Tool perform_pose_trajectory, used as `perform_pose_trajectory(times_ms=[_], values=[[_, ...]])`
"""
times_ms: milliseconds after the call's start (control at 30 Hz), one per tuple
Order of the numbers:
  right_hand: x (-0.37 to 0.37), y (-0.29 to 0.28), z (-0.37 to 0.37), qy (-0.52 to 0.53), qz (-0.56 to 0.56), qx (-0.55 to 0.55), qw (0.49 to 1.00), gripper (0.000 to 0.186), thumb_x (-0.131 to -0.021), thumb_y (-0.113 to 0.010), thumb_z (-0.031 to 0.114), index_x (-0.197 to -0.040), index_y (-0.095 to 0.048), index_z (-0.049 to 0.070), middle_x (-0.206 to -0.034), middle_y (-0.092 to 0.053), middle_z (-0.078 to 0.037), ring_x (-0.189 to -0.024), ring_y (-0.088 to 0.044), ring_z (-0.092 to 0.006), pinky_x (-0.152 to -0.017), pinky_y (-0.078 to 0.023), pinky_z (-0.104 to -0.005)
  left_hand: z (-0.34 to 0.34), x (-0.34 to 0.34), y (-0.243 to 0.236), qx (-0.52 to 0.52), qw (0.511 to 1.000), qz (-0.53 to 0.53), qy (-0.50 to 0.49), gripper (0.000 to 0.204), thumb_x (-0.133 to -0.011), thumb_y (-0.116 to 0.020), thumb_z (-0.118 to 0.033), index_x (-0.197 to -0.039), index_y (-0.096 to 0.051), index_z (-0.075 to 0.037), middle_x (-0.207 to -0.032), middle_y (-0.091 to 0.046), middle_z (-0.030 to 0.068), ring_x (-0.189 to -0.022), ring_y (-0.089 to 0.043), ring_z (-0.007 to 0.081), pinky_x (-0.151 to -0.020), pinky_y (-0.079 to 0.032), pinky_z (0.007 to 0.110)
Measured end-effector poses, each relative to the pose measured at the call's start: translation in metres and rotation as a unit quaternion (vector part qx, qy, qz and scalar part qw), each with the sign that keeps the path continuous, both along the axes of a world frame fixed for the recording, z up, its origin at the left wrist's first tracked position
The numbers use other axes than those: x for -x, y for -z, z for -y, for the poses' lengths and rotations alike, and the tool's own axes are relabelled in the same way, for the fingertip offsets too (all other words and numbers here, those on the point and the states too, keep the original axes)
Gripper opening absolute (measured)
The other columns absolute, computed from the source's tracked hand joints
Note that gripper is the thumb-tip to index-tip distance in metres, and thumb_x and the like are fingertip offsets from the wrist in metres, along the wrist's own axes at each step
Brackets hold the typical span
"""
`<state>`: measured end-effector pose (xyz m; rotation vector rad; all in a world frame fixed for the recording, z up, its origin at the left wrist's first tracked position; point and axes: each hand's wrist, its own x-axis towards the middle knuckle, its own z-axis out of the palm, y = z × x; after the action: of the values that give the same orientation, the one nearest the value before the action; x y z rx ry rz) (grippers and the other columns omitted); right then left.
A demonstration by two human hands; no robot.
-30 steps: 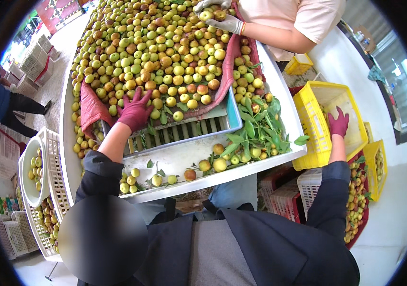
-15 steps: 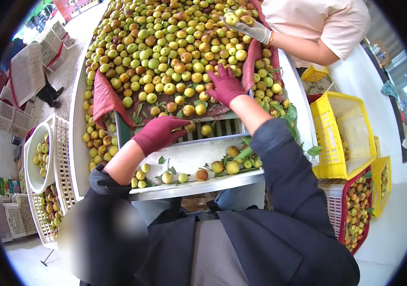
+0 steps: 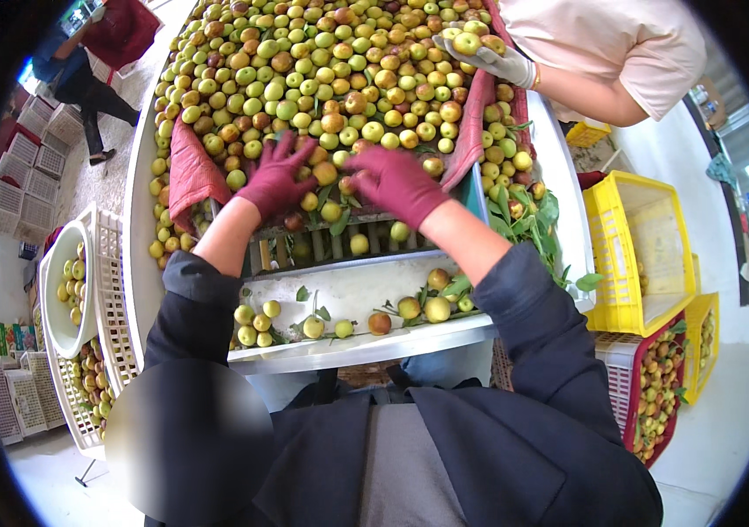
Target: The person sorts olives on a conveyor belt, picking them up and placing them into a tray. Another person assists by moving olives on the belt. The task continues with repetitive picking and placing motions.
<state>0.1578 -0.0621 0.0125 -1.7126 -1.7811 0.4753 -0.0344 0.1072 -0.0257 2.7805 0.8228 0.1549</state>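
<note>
Green and brown jujubes (image 3: 291,88) lie heaped on the sorting table, over a red cloth (image 3: 194,176). My left hand (image 3: 276,180), in a maroon glove, rests at the heap's near edge with fingers spread. Close to its right is my right hand (image 3: 398,186), also maroon-gloved. Its fingers are stretched leftward over the fruit and slightly blurred. Neither hand visibly grips a jujube. Just below them a slatted opening (image 3: 331,246) has a few jujubes on it. Several more jujubes with leaves line the white front ledge (image 3: 339,285).
A co-worker's gloved hand (image 3: 497,63) holds jujubes at the upper right. Yellow crates (image 3: 598,255) and a red-lined crate stand right. On the left are a white basin (image 3: 54,303) and a white crate (image 3: 115,290). Another person (image 3: 76,79) carries a red crate at the upper left.
My left hand has risen from the slatted opening onto the heap's edge. My right hand has moved left and down, closer to it. At upper left, the person with the crate has moved.
</note>
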Motion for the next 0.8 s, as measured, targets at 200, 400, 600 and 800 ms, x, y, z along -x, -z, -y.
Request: perform_pose_trajectory(times_ms=[200, 400, 600, 800], values=[[-0.044, 0.040, -0.030, 0.242, 0.303, 0.060, 0.920, 0.066, -0.085, -0.059, 0.052, -0.140, -0.042, 0.019, -0.152, -0.027, -0.012, -0.138, -0.026, -0.0378, -0.102, -0.025, -0.0688, 0.076, 0.002, -0.041, 0.002, 0.989, -0.126, 0.075, 0.080, -0.082, -0.066, -0.050, -0.150, -0.026, -0.033, -0.158, -0.018, 0.0128, -0.139, -0.012, 0.0561, -0.110, -0.023, 0.064], [0.004, 0.016, -0.002, 0.028, 0.257, 0.162, 0.952, 0.089, -0.078, -0.068, 0.047, -0.151, -0.023, 0.023, -0.158, -0.014, -0.012, -0.144, -0.012, -0.0431, -0.107, -0.022, -0.0689, 0.048, 0.026, -0.040, 0.090, 0.980, -0.009, 0.176, 0.052, -0.087, -0.068, -0.026, -0.136, -0.052, -0.022, -0.144, -0.045, 0.0168, -0.137, -0.034, 0.0395, -0.112, -0.029, 0.049], [0.016, 0.028, 0.014, -0.034, 0.185, -0.006, 0.982, 0.056, -0.080, -0.069, 0.034, -0.132, -0.054, 0.017, -0.143, -0.042, -0.014, -0.133, -0.036, -0.0374, -0.104, -0.033, -0.0547, 0.007, -0.001, -0.034, 0.087, 0.975, 0.188, 0.081, 0.035, -0.087, -0.067, -0.024, -0.121, -0.064, -0.016, -0.134, -0.055, 0.0160, -0.126, -0.047, 0.0373, -0.108, -0.036, 0.041], [-0.032, 0.028, 0.000, 0.121, 0.133, -0.140, 0.974, 0.046, -0.081, -0.070, 0.025, -0.124, -0.059, 0.014, -0.131, -0.053, -0.018, -0.123, -0.049, -0.0368, -0.099, -0.042, -0.0452, 0.021, -0.032, -0.024, -0.032, 0.994, -0.103, -0.025, 0.089, -0.078, -0.067, -0.056, -0.151, -0.021, -0.034, -0.161, -0.009, 0.0085, -0.143, -0.009, 0.0499, -0.107, -0.007, 0.072]])
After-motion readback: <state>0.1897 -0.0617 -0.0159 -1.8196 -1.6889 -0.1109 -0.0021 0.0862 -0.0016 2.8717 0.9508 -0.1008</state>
